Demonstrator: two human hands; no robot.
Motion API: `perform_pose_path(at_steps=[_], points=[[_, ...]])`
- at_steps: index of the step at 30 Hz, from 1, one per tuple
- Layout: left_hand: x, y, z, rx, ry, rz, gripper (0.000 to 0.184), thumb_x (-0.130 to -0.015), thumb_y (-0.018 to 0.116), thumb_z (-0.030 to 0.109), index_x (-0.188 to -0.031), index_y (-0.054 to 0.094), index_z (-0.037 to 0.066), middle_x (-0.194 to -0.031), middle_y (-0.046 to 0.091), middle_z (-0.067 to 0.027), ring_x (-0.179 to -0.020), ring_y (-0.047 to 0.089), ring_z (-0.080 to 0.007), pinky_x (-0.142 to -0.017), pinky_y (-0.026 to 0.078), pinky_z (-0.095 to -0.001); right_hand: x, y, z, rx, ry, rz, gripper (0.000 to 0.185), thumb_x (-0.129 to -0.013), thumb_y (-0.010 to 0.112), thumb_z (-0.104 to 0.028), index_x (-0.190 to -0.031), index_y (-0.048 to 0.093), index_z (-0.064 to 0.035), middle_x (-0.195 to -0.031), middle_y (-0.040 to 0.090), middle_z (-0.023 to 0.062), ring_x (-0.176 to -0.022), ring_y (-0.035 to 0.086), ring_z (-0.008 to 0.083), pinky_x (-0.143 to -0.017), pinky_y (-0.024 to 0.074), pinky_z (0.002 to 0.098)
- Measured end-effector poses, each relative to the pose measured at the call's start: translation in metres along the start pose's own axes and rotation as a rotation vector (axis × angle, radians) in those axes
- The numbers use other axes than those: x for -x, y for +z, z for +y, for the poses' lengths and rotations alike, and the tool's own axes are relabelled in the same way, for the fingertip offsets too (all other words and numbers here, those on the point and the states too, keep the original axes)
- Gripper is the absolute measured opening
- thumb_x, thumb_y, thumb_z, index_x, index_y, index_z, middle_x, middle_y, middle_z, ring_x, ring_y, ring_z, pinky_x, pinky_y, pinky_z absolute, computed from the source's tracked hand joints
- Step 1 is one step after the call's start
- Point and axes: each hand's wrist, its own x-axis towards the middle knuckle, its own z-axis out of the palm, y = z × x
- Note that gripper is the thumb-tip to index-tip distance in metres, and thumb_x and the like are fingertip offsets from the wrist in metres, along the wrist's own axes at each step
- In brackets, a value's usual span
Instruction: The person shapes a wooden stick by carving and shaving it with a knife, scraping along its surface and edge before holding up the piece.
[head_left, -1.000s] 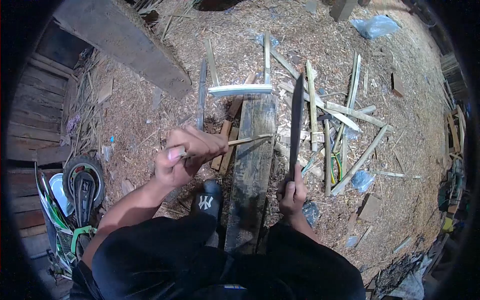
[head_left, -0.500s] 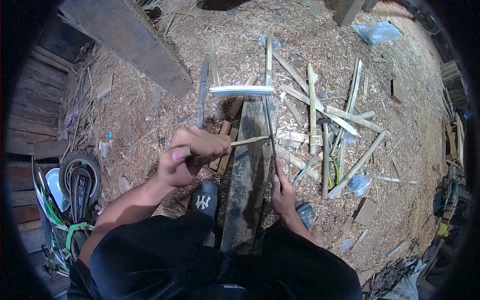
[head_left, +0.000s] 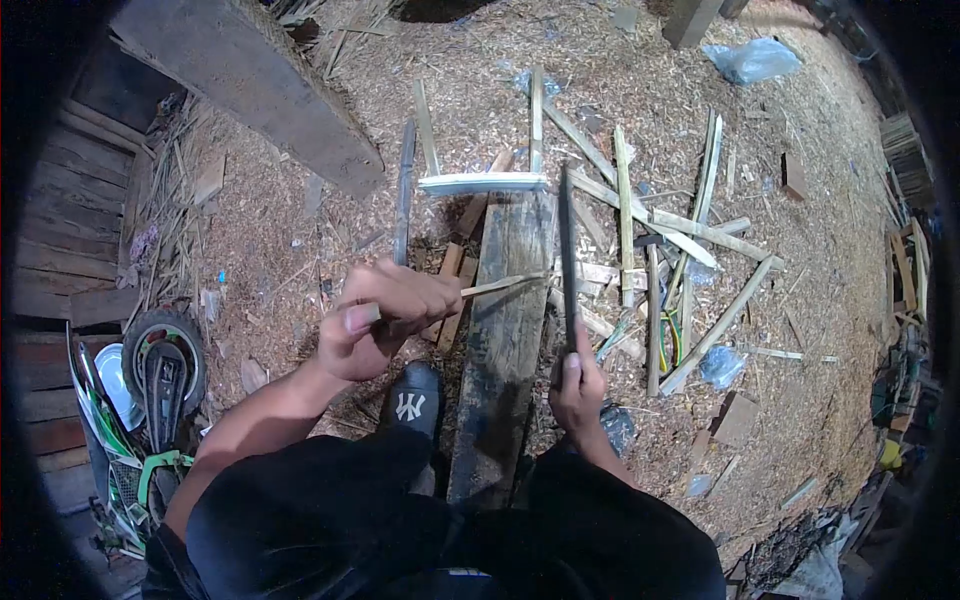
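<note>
Nearest lie the dark cloth folds (head_left: 330, 520) over the person's legs, with a dark shoe (head_left: 410, 400) bearing a white emblem beside them. The right hand (head_left: 578, 392) grips the lower end of a long, straight, dark blade (head_left: 568, 255), which points away from the body. The left hand (head_left: 392, 312) is clenched around a thin wooden stick (head_left: 505, 283); the stick juts from the fist toward the right, between the hands, its narrow tip just beside the blade. Below the stick runs a thick, stained, rough-grained plank (head_left: 503, 345). A pale, slightly bowed strip (head_left: 482, 184) lies across its far end. To the right, flat split-wood lengths (head_left: 718, 235) cross one another on chip-strewn ground (head_left: 830, 270). Farther off sits a crumpled, translucent plastic bag (head_left: 752, 60).
</note>
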Motion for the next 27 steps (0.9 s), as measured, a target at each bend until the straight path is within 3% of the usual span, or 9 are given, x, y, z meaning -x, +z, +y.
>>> perform_pose_path(at_steps=[2,6,9,14,16,18,20,23,27], points=[[-0.001,0.000,0.001,0.003,0.008,-0.021,0.064,-0.090,0.039,0.051,-0.052,0.024,0.002,-0.050,0.023,-0.0072,-0.049,0.022,-0.0223,-0.058,0.023,-0.0394,0.009,-0.009,0.010,0.061,-0.074,0.021,0.049,-0.104,0.043,-0.008,-0.152,0.046,-0.0028,-0.121,0.071,0.0222,-0.058,0.054,0.0163,-0.058,0.0480,0.0296],[0.000,-0.001,-0.003,0.021,0.034,-0.020,0.064,-0.091,0.040,0.049,-0.052,0.026,0.001,-0.050,0.024,-0.0075,-0.048,0.023,-0.0223,-0.058,0.024,-0.0396,0.001,0.002,0.012,0.320,0.032,-0.106,0.049,-0.106,0.044,-0.013,-0.154,0.043,-0.0037,-0.139,0.064,0.0141,-0.062,0.055,0.0160,-0.062,0.0485,0.0290],[-0.002,0.005,0.003,-0.032,-0.009,0.009,0.078,-0.095,0.039,0.068,-0.048,0.024,0.008,-0.047,0.022,-0.0045,-0.045,0.021,-0.0225,-0.057,0.030,-0.0401,0.001,-0.007,0.009,0.176,0.065,-0.052,0.050,-0.106,0.042,-0.013,-0.155,0.040,-0.0006,-0.110,0.065,0.0102,-0.060,0.055,0.0130,-0.060,0.0477,0.0269],[-0.005,0.005,0.003,-0.035,0.006,-0.014,0.071,-0.094,0.042,0.058,-0.048,0.025,0.006,-0.047,0.020,-0.0050,-0.046,0.021,-0.0227,-0.057,0.028,-0.0400,0.008,-0.009,0.026,0.012,-0.167,0.027,0.053,-0.106,0.041,-0.013,-0.157,0.033,0.0023,-0.066,0.049,-0.0018,-0.055,0.048,0.0051,-0.053,0.0399,0.0205],[-0.003,0.005,0.002,-0.034,0.011,-0.005,0.069,-0.093,0.042,0.056,-0.048,0.024,0.006,-0.047,0.020,-0.0052,-0.046,0.021,-0.0231,-0.057,0.028,-0.0403,0.007,-0.004,0.021,0.101,-0.080,-0.017,0.053,-0.106,0.041,-0.015,-0.156,0.034,0.0030,-0.080,0.063,0.0065,-0.062,0.056,0.0100,-0.060,0.0479,0.0245],[-0.001,0.008,0.002,-0.030,-0.007,0.027,0.068,-0.092,0.043,0.056,-0.049,0.024,0.005,-0.048,0.021,-0.0057,-0.047,0.022,-0.0236,-0.059,0.029,-0.0406,0.007,0.005,0.014,0.262,0.025,-0.076,0.050,-0.103,0.043,-0.010,-0.152,0.045,-0.0001,-0.133,0.064,0.0250,-0.057,0.056,0.0169,-0.060,0.0491,0.0297],[-0.002,0.008,0.001,-0.035,-0.003,0.029,0.068,-0.091,0.043,0.055,-0.050,0.024,0.005,-0.048,0.021,-0.0060,-0.047,0.022,-0.0236,-0.059,0.030,-0.0403,0.005,0.002,0.044,0.355,-0.234,-0.001,0.051,-0.103,0.044,-0.011,-0.152,0.045,-0.0022,-0.136,0.062,0.0254,-0.059,0.058,0.0183,-0.061,0.0502,0.0307],[0.002,0.006,-0.001,-0.030,-0.005,0.037,0.068,-0.091,0.043,0.055,-0.049,0.024,0.005,-0.049,0.022,-0.0066,-0.047,0.023,-0.0237,-0.060,0.030,-0.0402,0.010,-0.006,0.008,0.098,0.086,0.011,0.050,-0.102,0.043,-0.013,-0.150,0.046,0.0022,-0.136,0.062,0.0254,-0.064,0.062,0.0210,-0.063,0.0514,0.0330],[0.000,0.005,0.001,-0.035,-0.014,0.048,0.067,-0.091,0.043,0.055,-0.049,0.025,0.005,-0.049,0.022,-0.0065,-0.047,0.023,-0.0240,-0.060,0.031,-0.0406,0.015,-0.008,0.032,0.155,0.045,-0.124,0.051,-0.103,0.044,-0.014,-0.151,0.044,0.0024,-0.135,0.063,0.0252,-0.066,0.063,0.0200,-0.064,0.0517,0.0321]])
